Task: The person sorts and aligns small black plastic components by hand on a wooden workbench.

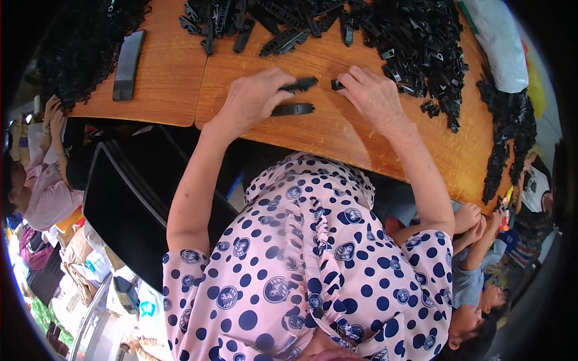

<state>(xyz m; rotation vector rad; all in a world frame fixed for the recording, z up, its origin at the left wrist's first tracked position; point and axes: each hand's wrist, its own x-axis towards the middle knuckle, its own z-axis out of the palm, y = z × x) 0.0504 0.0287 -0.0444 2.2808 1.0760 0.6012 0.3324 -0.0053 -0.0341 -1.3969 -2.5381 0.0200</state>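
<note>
pink dotted blouse point(301, 265) fills the near view, above it a wooden table point(337, 132), then a heap of black plastic parts point(415, 36) at the far edge. left hand point(256, 96) grips a long black clip point(299, 84); a second clip point(292, 109) lies just under that hand. right hand point(373, 93) pinches a small black piece point(337, 85), fingers narrow, just right of the clip's tip. risk, as judged: misaligned ends could let the small piece slip into the heap.

Bare wood on the table point(168, 90) lies left of the left hand point(256, 96). Heaped black plastic parts point(421, 42) block the far and right sides.
</note>
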